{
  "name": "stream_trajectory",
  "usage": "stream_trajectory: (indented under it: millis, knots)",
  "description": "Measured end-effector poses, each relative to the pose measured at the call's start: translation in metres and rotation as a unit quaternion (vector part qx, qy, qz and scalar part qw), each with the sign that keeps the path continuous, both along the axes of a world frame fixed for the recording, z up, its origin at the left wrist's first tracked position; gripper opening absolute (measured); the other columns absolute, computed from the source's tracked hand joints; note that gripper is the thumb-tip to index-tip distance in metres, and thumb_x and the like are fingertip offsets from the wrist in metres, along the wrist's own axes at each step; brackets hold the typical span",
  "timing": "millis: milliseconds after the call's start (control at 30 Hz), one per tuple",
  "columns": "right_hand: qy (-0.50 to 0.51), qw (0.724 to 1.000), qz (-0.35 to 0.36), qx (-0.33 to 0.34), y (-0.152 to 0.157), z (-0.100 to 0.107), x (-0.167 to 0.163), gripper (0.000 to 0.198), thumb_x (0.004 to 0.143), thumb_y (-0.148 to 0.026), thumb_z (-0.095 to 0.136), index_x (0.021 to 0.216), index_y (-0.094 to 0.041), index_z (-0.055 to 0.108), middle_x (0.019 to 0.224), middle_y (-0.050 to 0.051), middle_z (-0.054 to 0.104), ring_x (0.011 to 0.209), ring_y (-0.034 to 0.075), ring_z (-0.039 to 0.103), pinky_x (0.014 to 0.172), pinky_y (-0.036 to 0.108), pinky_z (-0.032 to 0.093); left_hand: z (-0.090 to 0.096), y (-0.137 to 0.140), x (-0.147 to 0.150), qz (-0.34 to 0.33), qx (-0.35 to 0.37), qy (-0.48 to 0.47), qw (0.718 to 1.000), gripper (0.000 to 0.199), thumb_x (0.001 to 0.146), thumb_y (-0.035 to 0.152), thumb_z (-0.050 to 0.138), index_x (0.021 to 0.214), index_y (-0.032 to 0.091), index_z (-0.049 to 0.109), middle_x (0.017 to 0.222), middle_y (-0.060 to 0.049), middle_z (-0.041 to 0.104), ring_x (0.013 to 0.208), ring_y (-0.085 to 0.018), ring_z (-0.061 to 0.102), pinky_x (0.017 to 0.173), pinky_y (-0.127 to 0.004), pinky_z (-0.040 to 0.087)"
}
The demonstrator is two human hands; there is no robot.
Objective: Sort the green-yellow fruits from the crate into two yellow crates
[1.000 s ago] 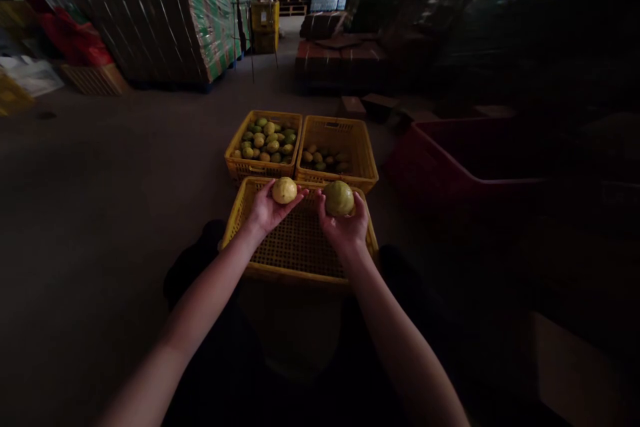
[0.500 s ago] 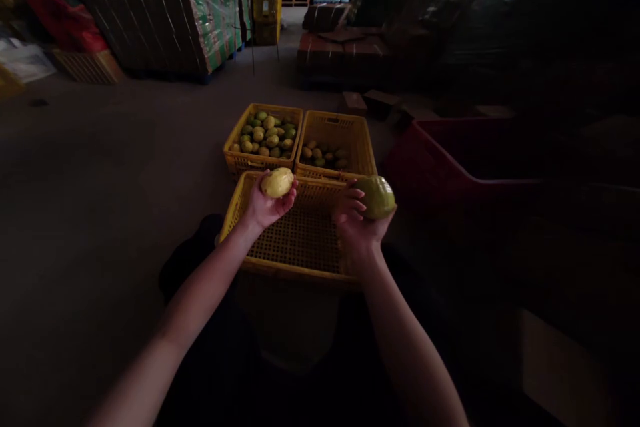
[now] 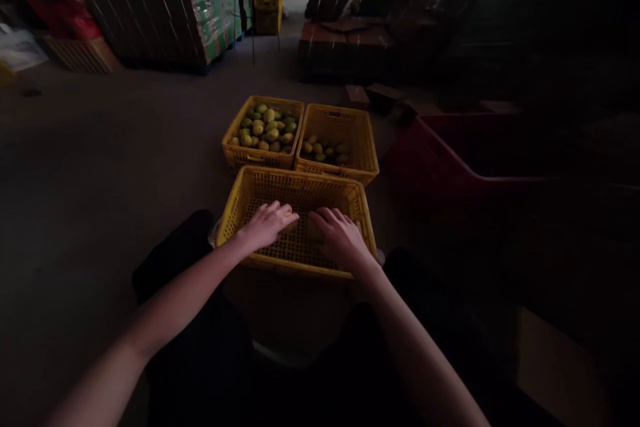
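Both of my hands are palm down inside the near yellow crate [image 3: 295, 271]. My left hand [image 3: 269, 223] curls around a yellow oval fruit [image 3: 289, 220], mostly hidden under the fingers. My right hand [image 3: 344, 237] bends over a green rounded fruit [image 3: 314, 228], dim in the shadow and largely covered. A gap lies between the two hands. Beneath them shows the crate's perforated floor. Beyond stand two more yellow crates: the left crate [image 3: 227, 149] holds many yellow and green fruits [image 3: 270, 125], the right crate [image 3: 357, 140] a smaller layer of fruits [image 3: 325, 149].
A red bin [image 3: 440, 153] stands on the right. Wrapped stacks of goods [image 3: 150, 7] rise at the back left, with a yellow container [image 3: 267, 3] beside them. Low stacked boxes [image 3: 345, 47] lie further back. My dark-clothed legs flank the near crate.
Both hands have turned from palm up to palm down and lowered into the near crate. The yellow and green fruits, plainly visible before, are now mostly hidden under my fingers.
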State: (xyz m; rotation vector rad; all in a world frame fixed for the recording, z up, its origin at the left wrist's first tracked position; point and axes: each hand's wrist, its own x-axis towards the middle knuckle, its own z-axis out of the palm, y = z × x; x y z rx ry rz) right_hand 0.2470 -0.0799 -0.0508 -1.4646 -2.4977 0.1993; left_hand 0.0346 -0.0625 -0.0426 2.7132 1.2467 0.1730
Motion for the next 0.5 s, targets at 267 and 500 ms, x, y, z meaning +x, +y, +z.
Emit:
stream_trajectory:
  millis: [267,500]
  knots:
    - [-0.025,0.991,0.063,0.114,-0.001,-0.020,0.007,0.055,0.076,-0.003,0.051,0.127,-0.024,0.055,0.126,0.014,0.055,0.116,0.030,0.051,0.092,0.046,0.049,-0.025,-0.004,0.004,-0.028,-0.023,-0.172,0.984,0.032,0.088,0.008,0.042,0.101,0.025,0.066,0.117,-0.010,0.063,0.115,-0.029,0.052,0.100,-0.050,0.035]
    - [0.046,0.978,0.075,0.189,-0.004,-0.020,0.013,0.051,0.085,-0.005,0.046,0.129,-0.031,0.055,0.124,0.011,0.058,0.121,0.030,0.050,0.097,0.052,0.047,-0.015,-0.011,-0.003,-0.051,-0.073,-0.319,0.944,0.033,0.090,0.013,0.044,0.106,0.032,0.067,0.117,-0.005,0.063,0.123,-0.023,0.047,0.114,-0.047,0.016]
